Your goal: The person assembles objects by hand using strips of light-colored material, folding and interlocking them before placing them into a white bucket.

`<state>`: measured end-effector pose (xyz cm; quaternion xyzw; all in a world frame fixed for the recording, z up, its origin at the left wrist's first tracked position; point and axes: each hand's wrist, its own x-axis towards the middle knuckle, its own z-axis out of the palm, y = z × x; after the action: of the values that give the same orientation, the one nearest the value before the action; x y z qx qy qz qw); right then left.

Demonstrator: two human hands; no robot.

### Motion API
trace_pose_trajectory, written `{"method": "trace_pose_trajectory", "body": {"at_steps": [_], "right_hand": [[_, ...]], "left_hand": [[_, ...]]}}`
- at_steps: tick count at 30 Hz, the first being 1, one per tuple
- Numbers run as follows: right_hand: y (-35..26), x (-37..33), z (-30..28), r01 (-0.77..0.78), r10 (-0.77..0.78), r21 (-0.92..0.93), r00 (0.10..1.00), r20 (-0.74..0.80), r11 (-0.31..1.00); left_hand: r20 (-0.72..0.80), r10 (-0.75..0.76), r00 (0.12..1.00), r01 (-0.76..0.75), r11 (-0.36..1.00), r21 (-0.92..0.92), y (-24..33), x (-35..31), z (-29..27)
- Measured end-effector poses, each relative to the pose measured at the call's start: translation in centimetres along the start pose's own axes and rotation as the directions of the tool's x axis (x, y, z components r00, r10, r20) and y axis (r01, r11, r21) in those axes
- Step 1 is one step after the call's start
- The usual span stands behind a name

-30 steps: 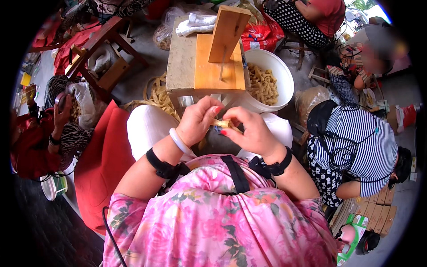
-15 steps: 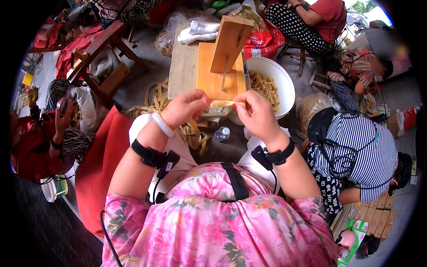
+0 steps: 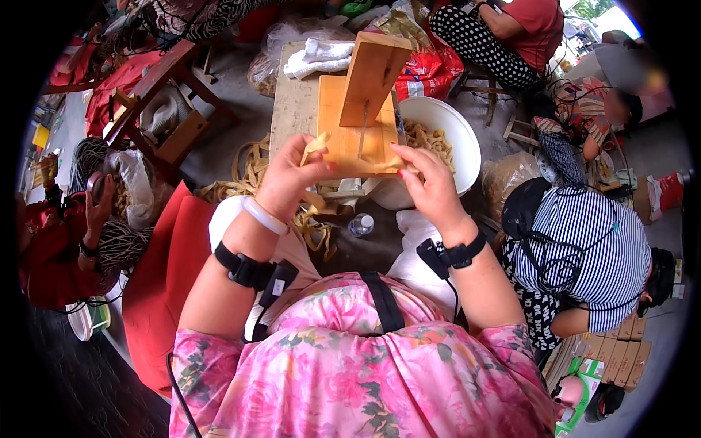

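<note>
My left hand [image 3: 283, 175] is closed on a tan strip [image 3: 318, 144], whose end sticks up between thumb and fingers. To the right, my right hand [image 3: 432, 188] pinches a small tan piece [image 3: 387, 167] between thumb and fingertips. Whether the two pieces are joined is unclear. Just beyond my hands stands a wooden stand with a flat base board [image 3: 336, 117], a leaning upright board [image 3: 374, 77] and a thin metal rod [image 3: 362, 135]. More tan strips [image 3: 252, 164] hang in a heap left of the bench [image 3: 286, 109], some trailing below my left hand.
A white tub [image 3: 471, 146] with short tan pieces stands right of the bench. White cloth [image 3: 321, 57] lies on the bench's far end. A small clear bottle [image 3: 361, 225] stands between my knees. People sit close on both sides, one in a striped shirt [image 3: 595, 241] at right.
My hands have moved apart from the tan strip held between them. The left moved slightly left, its thumb and fingers wider. The view has shifted a little.
</note>
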<state>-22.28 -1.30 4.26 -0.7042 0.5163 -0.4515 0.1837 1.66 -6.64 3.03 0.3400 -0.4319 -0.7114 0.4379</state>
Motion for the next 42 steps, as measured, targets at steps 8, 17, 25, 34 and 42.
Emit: {"method": "trace_pose_trajectory", "body": {"at_steps": [8, 17, 25, 34, 42], "right_hand": [[-3.9, -3.6, 0.4, 0.294, -0.279, -0.082, 0.948, 0.154, 0.952], [-4.3, -7.6, -0.4, -0.001, -0.021, 0.06, 0.929, 0.371, 0.998], [-3.9, -8.9, -2.1, -0.379, 0.245, 0.481, 0.916, 0.318, 0.791], [-3.6, -8.8, -2.1, -0.639, 0.226, 0.605, 0.753, 0.618, 0.476], [-3.4, -9.5, -1.9, -0.652, 0.124, 0.551, 0.697, 0.707, 0.521]], "left_hand": [[0.53, 0.149, 0.835, -0.549, 0.305, 0.778, -1.5, -3.9, 5.3], [0.627, -0.043, 0.778, -0.576, 0.351, 0.738, -2.4, -6.4, 5.8], [0.457, 0.019, 0.889, -0.263, 0.839, 0.477, -2.8, -6.4, 5.9], [0.651, 0.017, 0.759, -0.571, 0.497, 0.653, -3.0, -6.6, 5.5], [0.707, -0.148, 0.692, -0.289, 0.84, 0.459, -3.0, -7.3, 5.2]]}}
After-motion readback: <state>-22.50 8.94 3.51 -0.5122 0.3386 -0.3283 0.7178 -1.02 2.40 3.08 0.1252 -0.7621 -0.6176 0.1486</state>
